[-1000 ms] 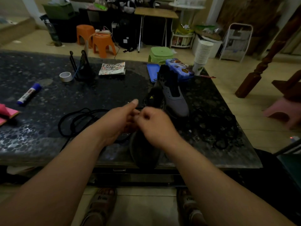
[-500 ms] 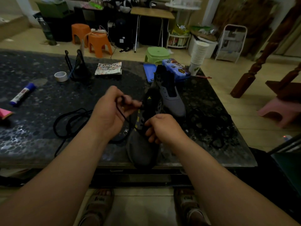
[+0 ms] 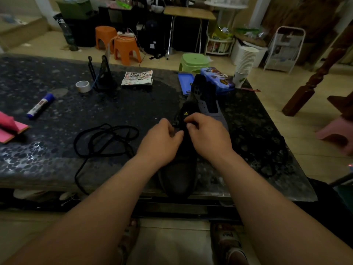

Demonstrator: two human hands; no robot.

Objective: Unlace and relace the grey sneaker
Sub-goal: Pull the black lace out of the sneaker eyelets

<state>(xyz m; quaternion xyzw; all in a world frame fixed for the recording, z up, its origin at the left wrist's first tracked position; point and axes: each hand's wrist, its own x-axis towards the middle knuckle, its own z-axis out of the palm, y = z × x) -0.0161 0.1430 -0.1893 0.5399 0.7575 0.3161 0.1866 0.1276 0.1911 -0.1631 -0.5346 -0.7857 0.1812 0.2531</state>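
Note:
A dark grey sneaker (image 3: 177,178) lies on the dark speckled table (image 3: 57,115) with its toe over the near edge. Both hands meet over its eyelet area, just below the yellow logo on the tongue. My left hand (image 3: 162,139) has curled fingers and pinches the black lace (image 3: 107,140) where it reaches the shoe. The rest of the lace trails in loose loops to the left. My right hand (image 3: 208,134) grips the shoe's upper beside the tongue with curled fingers. The fingertips and eyelets are hidden.
A second, lighter grey sneaker (image 3: 210,104) stands just behind the first. Another dark lace (image 3: 267,150) lies at the right. A marker (image 3: 40,106), tape roll (image 3: 83,86), black stand (image 3: 104,77), booklet (image 3: 137,78), blue tin (image 3: 217,79) and cup stack (image 3: 245,64) sit farther back.
My left hand, which had pulled the lace up and to the left, has come back to the eyelets. My right hand has risen from the shoe's side to meet it.

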